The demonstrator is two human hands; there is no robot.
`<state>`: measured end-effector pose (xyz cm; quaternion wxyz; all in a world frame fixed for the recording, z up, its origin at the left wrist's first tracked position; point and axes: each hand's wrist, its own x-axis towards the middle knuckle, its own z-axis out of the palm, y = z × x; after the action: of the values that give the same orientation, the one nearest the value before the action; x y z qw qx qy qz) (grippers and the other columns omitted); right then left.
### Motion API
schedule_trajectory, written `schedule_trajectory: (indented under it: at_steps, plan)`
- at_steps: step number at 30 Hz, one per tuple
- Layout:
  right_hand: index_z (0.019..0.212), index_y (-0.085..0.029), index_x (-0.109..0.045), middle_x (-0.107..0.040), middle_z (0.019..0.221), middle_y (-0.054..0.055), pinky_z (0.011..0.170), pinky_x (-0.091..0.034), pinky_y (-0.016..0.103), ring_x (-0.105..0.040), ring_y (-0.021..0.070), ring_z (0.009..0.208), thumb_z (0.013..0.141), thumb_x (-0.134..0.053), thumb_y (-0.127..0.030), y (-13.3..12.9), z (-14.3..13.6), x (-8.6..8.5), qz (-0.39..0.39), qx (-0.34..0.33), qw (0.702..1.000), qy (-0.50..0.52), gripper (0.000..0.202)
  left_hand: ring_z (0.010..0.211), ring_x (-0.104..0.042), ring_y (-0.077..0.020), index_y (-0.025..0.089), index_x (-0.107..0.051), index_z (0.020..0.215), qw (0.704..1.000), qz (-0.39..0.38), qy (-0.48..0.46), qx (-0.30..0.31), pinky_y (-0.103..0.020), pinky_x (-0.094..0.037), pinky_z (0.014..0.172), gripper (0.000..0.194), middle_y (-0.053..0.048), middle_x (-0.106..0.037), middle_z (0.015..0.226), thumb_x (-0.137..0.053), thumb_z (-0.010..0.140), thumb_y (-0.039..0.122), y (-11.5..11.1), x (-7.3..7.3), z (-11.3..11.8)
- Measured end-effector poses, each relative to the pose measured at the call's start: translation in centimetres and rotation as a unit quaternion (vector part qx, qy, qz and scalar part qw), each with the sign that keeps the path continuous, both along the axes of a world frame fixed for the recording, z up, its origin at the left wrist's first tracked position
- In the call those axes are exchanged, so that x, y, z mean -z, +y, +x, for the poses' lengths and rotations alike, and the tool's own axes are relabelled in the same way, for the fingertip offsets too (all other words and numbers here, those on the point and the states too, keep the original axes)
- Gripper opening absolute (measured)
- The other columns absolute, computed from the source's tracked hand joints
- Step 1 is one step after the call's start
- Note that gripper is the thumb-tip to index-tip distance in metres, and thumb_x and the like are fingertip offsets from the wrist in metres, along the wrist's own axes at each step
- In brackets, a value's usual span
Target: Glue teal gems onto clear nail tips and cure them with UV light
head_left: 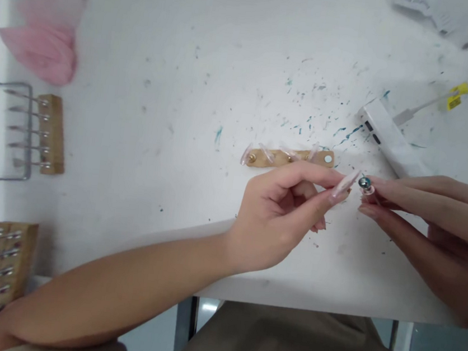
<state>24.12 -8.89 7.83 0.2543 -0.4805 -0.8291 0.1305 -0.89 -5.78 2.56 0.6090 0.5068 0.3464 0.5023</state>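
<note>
My left hand (274,216) pinches a pale, translucent pointed nail tip (346,186) between thumb and forefinger. Just to its right, my right hand (436,212) holds a small metal nail stand (366,184), its round shiny end facing up. The nail tip and the stand are close, with a narrow gap between them. Behind my left hand lies a wooden strip (278,158) carrying several clear nail tips on small metal pegs, with a bare white round spot at its right end. My fingers cover part of what each hand grips.
A white hub (392,140) with a cable lies beyond my right hand. At the left are a pink cloth (47,53), a wooden block of nail tips (52,135) by a wire rack (29,135), and a block of blue tips (8,262). Blue paint specks mark the white table (136,147).
</note>
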Motion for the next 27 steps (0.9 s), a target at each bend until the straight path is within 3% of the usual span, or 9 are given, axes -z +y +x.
schedule_trajectory:
  at_steps: [6,12,15,17,27]
  plan:
    - [0.145,-0.021,-0.083,-0.080,0.138,-0.005,0.089,-0.060,-0.003,-0.074,-0.0112,0.109,0.117,-0.082,-0.018,0.12,0.21,0.15,-0.018,0.003,1.000,-0.002,0.029,0.049,-0.071,-0.0095,0.027,-0.095,0.106,1.000,-0.010,0.018,0.001,-0.022,-0.064,0.052,0.033,0.004,-0.081,0.069,-0.100,0.114,0.058,-0.01,-0.01,-0.02]
    - [0.148,-0.022,-0.082,-0.079,0.140,-0.006,0.093,-0.059,-0.006,-0.072,-0.0132,0.112,0.116,-0.081,-0.015,0.12,-0.13,0.35,-0.006,0.003,1.000,0.008,0.033,0.052,-0.074,-0.0096,0.026,-0.095,0.107,1.000,-0.003,-0.002,0.005,-0.020,-0.067,0.055,0.024,0.005,-0.081,0.069,-0.100,0.115,0.048,-0.08,0.13,-0.05]
    - [0.152,-0.026,-0.083,-0.079,0.140,-0.005,0.095,-0.062,-0.005,-0.074,-0.0113,0.114,0.119,-0.079,-0.021,-0.15,-0.05,0.69,-0.011,0.015,1.000,0.020,0.033,0.056,-0.078,-0.0084,0.027,-0.097,0.113,1.000,0.002,-0.012,0.007,-0.016,-0.069,0.060,0.005,0.006,-0.081,0.072,-0.096,0.117,0.030,-0.20,0.25,0.00]
    - [0.150,-0.027,-0.085,-0.079,0.139,-0.005,0.095,-0.062,-0.005,-0.075,-0.0102,0.115,0.120,-0.078,-0.024,-0.32,0.01,0.82,-0.009,0.020,0.999,0.024,0.031,0.057,-0.079,-0.0074,0.027,-0.097,0.114,1.000,0.002,-0.023,0.007,-0.014,-0.069,0.062,0.009,0.007,-0.081,0.073,-0.094,0.116,0.020,-0.28,0.28,0.01]
    - [0.152,-0.028,-0.086,-0.079,0.140,-0.005,0.094,-0.065,-0.001,-0.076,-0.0082,0.114,0.119,-0.079,-0.023,-0.62,0.32,0.69,-0.014,0.025,0.999,0.029,0.034,0.057,-0.078,-0.0070,0.027,-0.097,0.114,1.000,0.008,-0.024,0.003,-0.014,-0.069,0.062,0.011,0.007,-0.080,0.072,-0.093,0.115,0.017,-0.23,0.30,-0.04]
